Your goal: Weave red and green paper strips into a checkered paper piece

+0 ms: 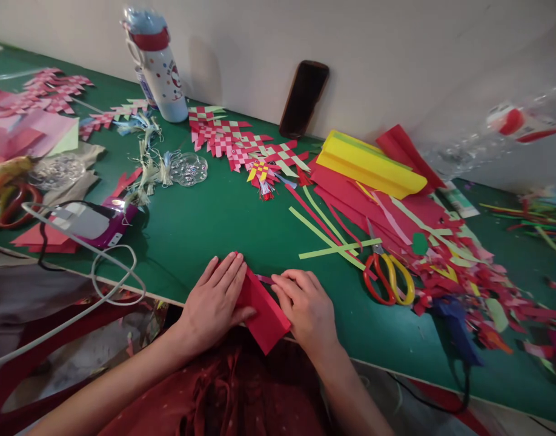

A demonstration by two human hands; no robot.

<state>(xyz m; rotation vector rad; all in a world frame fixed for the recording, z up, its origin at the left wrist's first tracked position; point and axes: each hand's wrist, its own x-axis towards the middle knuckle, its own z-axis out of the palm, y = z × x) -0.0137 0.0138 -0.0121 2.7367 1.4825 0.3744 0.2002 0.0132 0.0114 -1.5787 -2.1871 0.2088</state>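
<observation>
A folded piece of red paper (264,315) lies at the table's near edge, its lower corner sticking out over the edge. My left hand (214,297) rests flat on the paper's left side, fingers stretched out and holding nothing. At the paper's right side, my right hand (307,306) is closed around a thin purple tool (264,279). Only a short end of that tool shows, so its kind is unclear. To the right lie scissors (389,275) with red and yellow handles, and pale green paper strips (323,233) spread out beyond my right hand.
Woven paper fish (232,142) line the wall beside a white bottle (162,72) and a leaning phone (304,97). Rolled yellow paper (369,163) and a heap of scraps (469,278) lie right. A purple glue gun (100,224) and a white cable (119,272) are left.
</observation>
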